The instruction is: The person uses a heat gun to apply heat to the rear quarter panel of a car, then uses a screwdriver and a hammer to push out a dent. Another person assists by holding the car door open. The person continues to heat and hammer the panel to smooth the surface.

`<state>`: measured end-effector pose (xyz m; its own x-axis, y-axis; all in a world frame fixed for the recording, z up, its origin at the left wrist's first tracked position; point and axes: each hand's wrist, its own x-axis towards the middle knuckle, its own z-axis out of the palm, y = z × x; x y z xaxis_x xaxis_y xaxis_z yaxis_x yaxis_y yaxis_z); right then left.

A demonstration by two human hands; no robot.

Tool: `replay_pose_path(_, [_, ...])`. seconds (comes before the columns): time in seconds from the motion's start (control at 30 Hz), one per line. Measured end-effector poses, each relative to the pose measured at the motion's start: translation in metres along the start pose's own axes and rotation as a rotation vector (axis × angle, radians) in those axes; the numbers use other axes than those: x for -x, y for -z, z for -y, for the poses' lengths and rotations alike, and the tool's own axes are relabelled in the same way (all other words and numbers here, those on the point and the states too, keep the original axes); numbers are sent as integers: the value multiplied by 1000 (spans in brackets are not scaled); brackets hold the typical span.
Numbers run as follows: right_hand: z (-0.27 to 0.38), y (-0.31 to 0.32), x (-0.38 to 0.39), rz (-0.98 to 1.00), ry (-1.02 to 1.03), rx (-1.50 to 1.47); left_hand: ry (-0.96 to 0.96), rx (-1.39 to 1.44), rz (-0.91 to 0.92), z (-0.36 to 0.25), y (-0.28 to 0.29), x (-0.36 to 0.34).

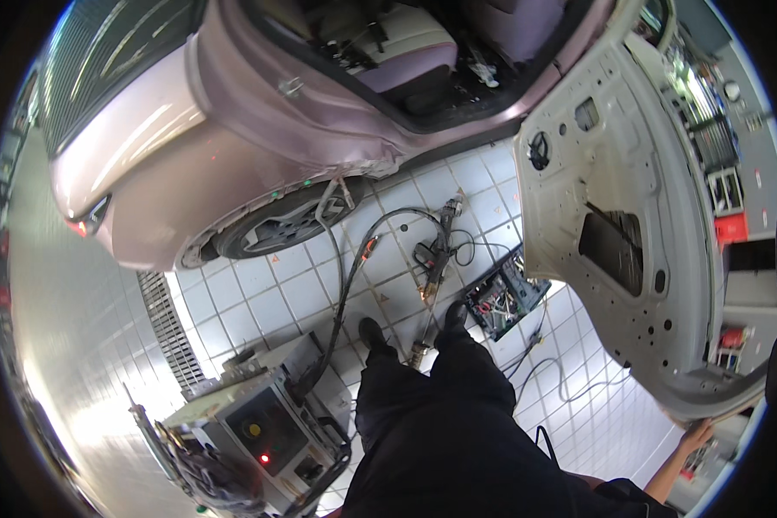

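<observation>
My right hand (pixel 698 436) is at the far lower right, at the end of my bare forearm. It grips the edge of an open car door (pixel 600 186), with part of the fingers hidden behind the metal. The door is bare inside: its trim is gone, and cut-outs and holes show in the grey-beige panel. It belongs to a pinkish car (pixel 259 112) whose doorway and seat show at the top. My left hand is out of view.
A wheeled machine (pixel 268 432) with a red light stands at my left; its thick cable (pixel 345 289) runs to the car's sill by the rear wheel (pixel 285 224). A power tool (pixel 432 259) and a black toolbox (pixel 505 298) lie on the tiled floor before my feet. Thin cables (pixel 565 393) trail to the right.
</observation>
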<state>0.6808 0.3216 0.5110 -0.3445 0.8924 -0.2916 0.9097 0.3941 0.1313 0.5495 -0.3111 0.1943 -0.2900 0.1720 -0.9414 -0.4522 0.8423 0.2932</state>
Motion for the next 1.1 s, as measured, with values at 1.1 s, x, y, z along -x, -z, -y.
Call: replay_pose_path(1.1, [114,-410,41,1133,315,21,205,-862,558,-150,60,-157])
